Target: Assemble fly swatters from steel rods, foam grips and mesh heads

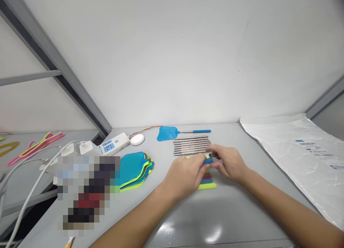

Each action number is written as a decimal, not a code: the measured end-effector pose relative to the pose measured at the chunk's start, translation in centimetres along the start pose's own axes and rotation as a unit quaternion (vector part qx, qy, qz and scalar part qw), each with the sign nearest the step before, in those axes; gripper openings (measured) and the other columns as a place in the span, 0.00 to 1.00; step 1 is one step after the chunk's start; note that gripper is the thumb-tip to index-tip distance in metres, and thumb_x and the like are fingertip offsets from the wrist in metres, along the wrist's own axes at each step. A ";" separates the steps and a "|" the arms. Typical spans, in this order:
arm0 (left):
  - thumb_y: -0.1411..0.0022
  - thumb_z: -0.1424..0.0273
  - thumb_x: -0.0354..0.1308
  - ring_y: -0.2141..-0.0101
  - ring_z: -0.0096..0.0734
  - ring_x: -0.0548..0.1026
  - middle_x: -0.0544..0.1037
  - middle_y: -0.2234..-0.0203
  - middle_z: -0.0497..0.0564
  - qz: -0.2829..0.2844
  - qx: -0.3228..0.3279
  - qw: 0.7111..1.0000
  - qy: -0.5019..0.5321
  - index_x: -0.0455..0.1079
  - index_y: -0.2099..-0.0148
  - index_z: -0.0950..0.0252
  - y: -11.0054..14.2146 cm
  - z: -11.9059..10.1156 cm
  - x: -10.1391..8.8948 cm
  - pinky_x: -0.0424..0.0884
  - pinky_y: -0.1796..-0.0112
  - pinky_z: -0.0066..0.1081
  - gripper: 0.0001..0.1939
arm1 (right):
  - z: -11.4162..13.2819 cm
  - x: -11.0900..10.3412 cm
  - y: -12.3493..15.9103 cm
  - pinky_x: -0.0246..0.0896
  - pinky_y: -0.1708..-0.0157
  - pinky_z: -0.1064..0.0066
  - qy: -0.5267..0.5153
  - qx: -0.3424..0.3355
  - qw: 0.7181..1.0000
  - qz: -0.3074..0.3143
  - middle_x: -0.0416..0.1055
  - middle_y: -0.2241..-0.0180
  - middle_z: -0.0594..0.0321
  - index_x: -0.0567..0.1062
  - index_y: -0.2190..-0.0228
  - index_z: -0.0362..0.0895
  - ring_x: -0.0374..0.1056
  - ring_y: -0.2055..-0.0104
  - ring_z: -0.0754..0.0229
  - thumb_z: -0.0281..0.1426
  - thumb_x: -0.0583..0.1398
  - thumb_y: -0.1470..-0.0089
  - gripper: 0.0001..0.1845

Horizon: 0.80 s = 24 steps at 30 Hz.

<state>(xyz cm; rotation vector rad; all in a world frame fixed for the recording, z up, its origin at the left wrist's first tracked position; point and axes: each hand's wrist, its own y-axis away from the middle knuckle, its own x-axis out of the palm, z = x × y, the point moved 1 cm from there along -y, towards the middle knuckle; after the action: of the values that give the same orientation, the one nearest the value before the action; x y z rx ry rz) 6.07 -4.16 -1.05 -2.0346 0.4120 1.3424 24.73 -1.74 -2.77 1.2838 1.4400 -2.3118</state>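
My left hand (185,174) is closed around a blue handle grip (208,161), whose dark end points right. The thumb and fingers of my right hand (229,162) close about that end; what lies between the fingertips is partly hidden. Under my hands are several more grips, among them a yellow-green grip (208,186), a blue one (206,181) and a red one (206,176). Just beyond, a row of metal rods (191,146) lies side by side. Behind them rests a fly swatter with a blue head (168,133), a metal shaft and a blue handle.
A stack of blue, yellow-green and red swatter heads (133,169) lies at the left. Near it are a power strip (114,144) and a white round device (137,139). White plastic packaging (290,151) covers the right side. A blurred patch hides the left front.
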 end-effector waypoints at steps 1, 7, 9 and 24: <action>0.30 0.63 0.41 0.75 0.31 0.70 0.74 0.73 0.47 -0.009 0.004 1.000 -0.007 0.63 0.64 0.62 0.0 0.2 0.0 0.57 0.75 0.30 0.14 | -0.1 -0.1 -0.1 0.54 0.76 0.73 0.005 -0.003 1.000 0.006 0.70 0.74 0.62 0.68 0.60 0.43 0.64 0.75 0.63 0.43 0.43 0.35 0.21; 0.31 0.64 0.43 0.73 0.30 0.70 0.74 0.74 0.47 -0.035 0.010 0.999 -0.035 0.65 0.63 0.62 0.0 1.0 -0.2 0.59 0.71 0.30 0.13 | -0.3 -0.4 -0.4 0.46 0.78 0.73 0.044 -0.012 0.999 0.020 0.64 0.77 0.65 0.69 0.67 0.43 0.57 0.77 0.65 0.36 0.49 0.36 0.14; 0.31 0.64 0.43 0.73 0.30 0.70 0.74 0.73 0.47 -0.045 0.007 0.998 -0.034 0.66 0.62 0.62 0.0 1.2 -0.2 0.60 0.71 0.30 0.13 | -0.3 -0.3 -0.4 0.45 0.79 0.73 0.054 -0.007 0.998 0.015 0.63 0.77 0.66 0.69 0.68 0.43 0.55 0.78 0.66 0.35 0.50 0.37 0.13; 0.34 0.67 0.46 0.77 0.32 0.71 0.74 0.77 0.47 0.005 0.072 0.991 -0.108 0.65 0.66 0.62 -0.1 1.5 0.1 0.58 0.76 0.31 0.10 | 1.2 0.4 -0.2 0.42 0.80 0.70 0.129 -0.022 0.981 0.143 0.68 0.76 0.63 0.68 0.73 0.43 0.60 0.78 0.64 0.40 0.48 0.36 0.20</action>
<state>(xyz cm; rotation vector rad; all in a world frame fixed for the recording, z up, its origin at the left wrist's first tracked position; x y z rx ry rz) 5.13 -3.05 -1.54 -1.7498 0.4084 1.4767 23.66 -2.43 -2.71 1.7032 1.2642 -1.9763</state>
